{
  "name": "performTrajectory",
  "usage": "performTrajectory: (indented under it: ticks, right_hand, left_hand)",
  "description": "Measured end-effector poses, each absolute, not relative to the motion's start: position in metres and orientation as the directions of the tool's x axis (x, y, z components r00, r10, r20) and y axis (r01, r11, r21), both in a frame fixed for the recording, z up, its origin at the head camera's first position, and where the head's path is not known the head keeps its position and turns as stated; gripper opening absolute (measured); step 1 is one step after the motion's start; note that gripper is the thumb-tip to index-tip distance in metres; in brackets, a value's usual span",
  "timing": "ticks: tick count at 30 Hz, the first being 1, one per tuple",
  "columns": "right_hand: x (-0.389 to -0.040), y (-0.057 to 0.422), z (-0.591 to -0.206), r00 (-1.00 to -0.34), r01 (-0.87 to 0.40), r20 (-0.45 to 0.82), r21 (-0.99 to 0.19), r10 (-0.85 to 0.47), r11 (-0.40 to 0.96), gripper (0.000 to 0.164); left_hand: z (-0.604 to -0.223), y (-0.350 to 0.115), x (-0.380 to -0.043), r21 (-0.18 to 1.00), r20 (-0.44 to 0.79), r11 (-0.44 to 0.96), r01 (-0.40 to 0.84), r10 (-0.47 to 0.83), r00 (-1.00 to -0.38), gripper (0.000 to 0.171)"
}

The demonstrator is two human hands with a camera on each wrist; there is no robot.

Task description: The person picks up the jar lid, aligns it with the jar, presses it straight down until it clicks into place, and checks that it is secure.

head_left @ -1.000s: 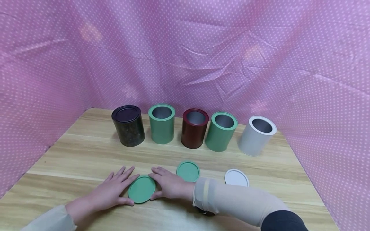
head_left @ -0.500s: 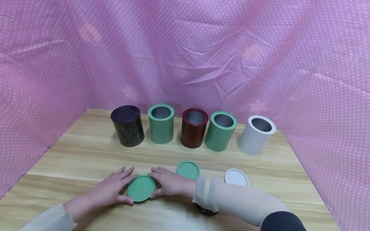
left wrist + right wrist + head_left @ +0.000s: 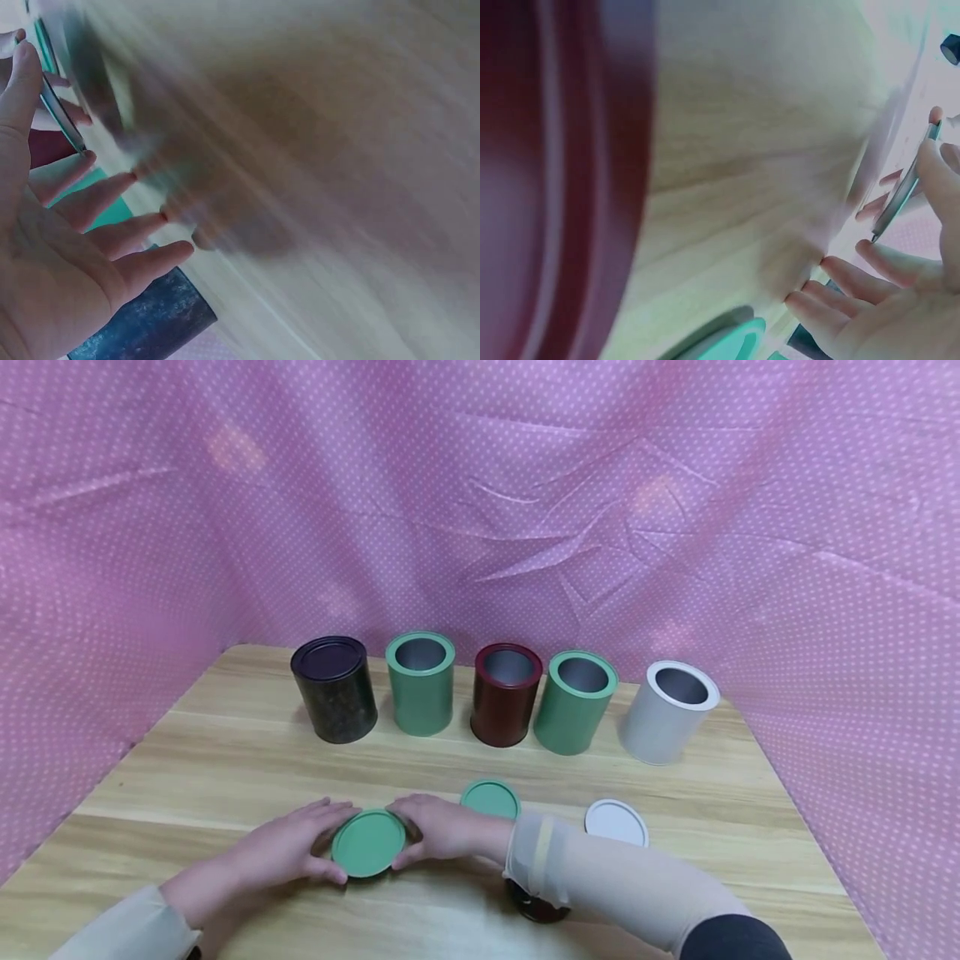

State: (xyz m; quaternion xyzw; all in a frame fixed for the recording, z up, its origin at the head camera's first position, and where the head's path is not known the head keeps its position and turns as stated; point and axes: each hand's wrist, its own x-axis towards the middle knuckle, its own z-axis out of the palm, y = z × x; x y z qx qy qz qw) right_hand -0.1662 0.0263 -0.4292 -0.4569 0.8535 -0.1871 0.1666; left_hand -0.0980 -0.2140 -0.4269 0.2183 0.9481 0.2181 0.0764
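Head view: green lid (image 3: pixel 368 843), rim gripped by the fingers of left hand (image 3: pixel 288 847) and right hand (image 3: pixel 441 828), over worktop (image 3: pixel 225 768); five cans (image 3: pixel 501 710), rowed behind. Left wrist view: same lid, edge-on, at thumb. Right wrist view: dark red lid (image 3: pixel 562 180), foreground.

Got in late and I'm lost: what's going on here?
Someone's left hand and right hand hold a green lid by its edge, just above the table. Behind it, the black can is covered; the red can, white can and two green cans are open. A second green lid, a white lid and what looks like a red lid lie nearby.
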Motion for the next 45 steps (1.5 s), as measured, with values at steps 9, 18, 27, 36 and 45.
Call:
performTrajectory:
  ticks: [9, 18, 27, 36, 45]
  right_hand:
    - [-0.174, 0.028, -0.422, -0.564, -0.647, -0.105, -0.561, -0.819, 0.517, 0.068]
    - [-0.184, 0.03, -0.412, -0.603, -0.599, -0.1, -0.598, -0.791, 0.532, 0.073]
    - [-0.194, 0.035, -0.396, -0.639, -0.542, -0.068, -0.666, -0.766, 0.512, 0.075]
    - [-0.202, 0.043, -0.379, -0.677, -0.564, 0.015, -0.652, -0.735, 0.507, 0.072]
    - [-0.207, 0.053, -0.366, -0.655, -0.601, 0.07, -0.653, -0.753, 0.462, 0.072]
  left_hand:
    - [-0.42, -0.212, -0.106, 0.508, -0.018, 0.785, 0.356, 0.422, -0.906, 0.088]
    - [-0.418, -0.212, -0.119, 0.548, 0.032, 0.76, 0.35, 0.399, -0.917, 0.083]
    - [-0.408, -0.21, -0.129, 0.591, 0.082, 0.729, 0.345, 0.371, -0.925, 0.084]
    - [-0.396, -0.203, -0.134, 0.612, 0.112, 0.734, 0.293, 0.286, -0.952, 0.086]
    - [-0.382, -0.198, -0.141, 0.6, 0.128, 0.74, 0.306, 0.289, -0.949, 0.086]
